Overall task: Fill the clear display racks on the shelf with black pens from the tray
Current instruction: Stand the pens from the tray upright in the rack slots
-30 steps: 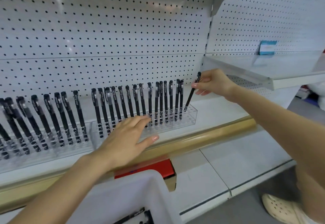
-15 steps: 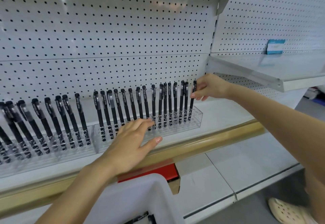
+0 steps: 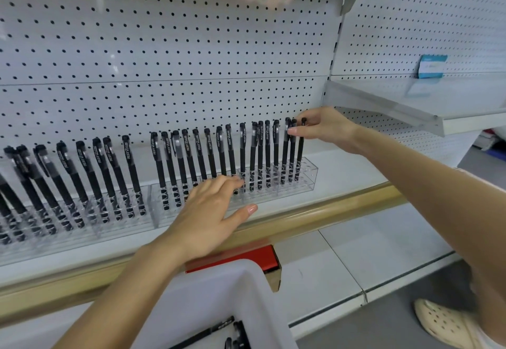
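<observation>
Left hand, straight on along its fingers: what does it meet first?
Likely the black pens standing in the clear rack: the left hand has its fingertips at their lower barrels, though contact is unclear.

blk pens (image 3: pixel 267 154), clr racks (image 3: pixel 308 180), wht dotted pegboard (image 3: pixel 164 47), red box (image 3: pixel 246 259).

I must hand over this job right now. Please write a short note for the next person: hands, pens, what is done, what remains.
Left grip: open, fingers resting on the front of the right rack.
Right grip: pinches the top of the last pen, seated near that rack's right end.
Done: left rack and right rack hold rows of pens.
Left: some holes at the right end look empty; spare pens lie in the tray.
</observation>
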`<state>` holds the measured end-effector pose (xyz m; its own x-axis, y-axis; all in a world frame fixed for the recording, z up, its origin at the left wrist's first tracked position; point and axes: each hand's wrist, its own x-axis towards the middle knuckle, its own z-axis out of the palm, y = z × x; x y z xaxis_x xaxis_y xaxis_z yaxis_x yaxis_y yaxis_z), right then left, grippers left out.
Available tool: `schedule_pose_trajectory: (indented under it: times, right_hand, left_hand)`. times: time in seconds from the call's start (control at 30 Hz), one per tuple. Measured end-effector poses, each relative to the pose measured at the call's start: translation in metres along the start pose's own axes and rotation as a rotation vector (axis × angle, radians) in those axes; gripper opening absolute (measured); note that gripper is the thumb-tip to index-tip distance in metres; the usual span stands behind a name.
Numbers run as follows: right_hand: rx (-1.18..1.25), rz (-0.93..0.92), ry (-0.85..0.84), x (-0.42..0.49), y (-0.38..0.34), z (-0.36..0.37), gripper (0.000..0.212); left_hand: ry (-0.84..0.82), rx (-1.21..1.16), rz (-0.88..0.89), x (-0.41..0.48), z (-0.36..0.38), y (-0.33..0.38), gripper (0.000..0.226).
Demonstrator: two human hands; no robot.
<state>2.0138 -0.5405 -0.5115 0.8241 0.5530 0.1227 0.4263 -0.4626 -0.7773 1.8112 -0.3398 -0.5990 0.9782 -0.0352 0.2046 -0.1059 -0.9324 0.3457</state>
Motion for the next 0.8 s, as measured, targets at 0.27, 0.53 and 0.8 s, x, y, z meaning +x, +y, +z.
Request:
schedule_pose_trajectory:
  times: [0.27, 0.53, 0.8]
  right_hand:
    - [0.006, 0.037, -0.044, 0.005, 0.0, -0.008, 0.029]
    - [-0.055, 0.044, -0.084, 0.001, -0.014, -0.014, 0.028]
    - [-0.165, -0.011, -0.066, -0.025, -0.061, -0.023, 0.062]
  left_hand:
    - [-0.027, -0.024, -0.02, 0.0, -0.003, 0.003, 0.077]
    - [0.017, 0.026, -0.001, -0.001, 0.002, 0.004, 0.07]
    - [-0.105, -0.012, -0.055, -0.001, -0.013, 0.012, 0.069]
